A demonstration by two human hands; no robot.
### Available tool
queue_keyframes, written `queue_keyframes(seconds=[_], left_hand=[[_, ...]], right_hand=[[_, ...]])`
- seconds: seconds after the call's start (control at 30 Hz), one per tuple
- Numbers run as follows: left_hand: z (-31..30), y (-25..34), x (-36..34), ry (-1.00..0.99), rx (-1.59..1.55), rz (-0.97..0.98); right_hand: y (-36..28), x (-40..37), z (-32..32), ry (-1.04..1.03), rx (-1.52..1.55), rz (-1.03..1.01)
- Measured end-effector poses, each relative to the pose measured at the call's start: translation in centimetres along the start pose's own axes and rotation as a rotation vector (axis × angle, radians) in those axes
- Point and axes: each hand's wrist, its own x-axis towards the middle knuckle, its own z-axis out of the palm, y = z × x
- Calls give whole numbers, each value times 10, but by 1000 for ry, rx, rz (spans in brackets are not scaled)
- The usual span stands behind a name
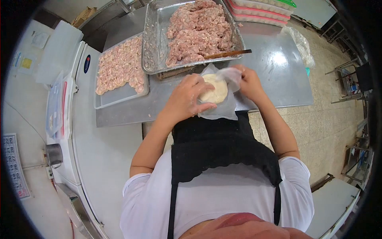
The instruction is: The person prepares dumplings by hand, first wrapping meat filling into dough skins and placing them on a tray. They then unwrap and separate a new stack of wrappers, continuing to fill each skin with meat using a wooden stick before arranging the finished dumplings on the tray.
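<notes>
A round, pale stack of what looks like dough wrappers (218,91) lies on a translucent plastic sheet or bag (219,112) at the table's near edge. My left hand (187,96) curves around the left side of the stack, fingers on its top and thumb along its near edge. Pinched in my right hand (250,83) is a lifted flap of the plastic, to the right of the stack. Beyond my hands stands a deep metal tray (153,51) with a mound of ground meat (201,30) and a wooden spatula (227,54) resting in it.
A shallow plastic tray (123,102) of filled dumplings (119,63) sits on the left of the steel table (274,85). Stacked trays with red, white and green edges (260,14) stand at the back right. A white freezer (107,159) is at my left.
</notes>
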Motion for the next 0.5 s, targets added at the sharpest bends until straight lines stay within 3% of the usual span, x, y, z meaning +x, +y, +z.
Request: queue_keyframes(seconds=[0.13,0.23,0.3,0.4,0.47,0.5], left_hand=[[13,-22,-1,-44,-55,-17],[11,-31,-3,-35,-198,-71],[10,-33,-2,-31,-270,-78],[9,-31,-1,-39,-263,-182],[6,-25,1,12,-483,-579],[8,-29,-2,14,-483,-581]], right_hand=[[3,13,-26,99,2,93],[-10,8,-41,26,131,-62],[-37,-6,-40,231,-58,-275],[-52,-18,-29,211,-76,-329],[-50,-21,-12,83,-153,-423],[-47,-19,1,52,-235,-547]])
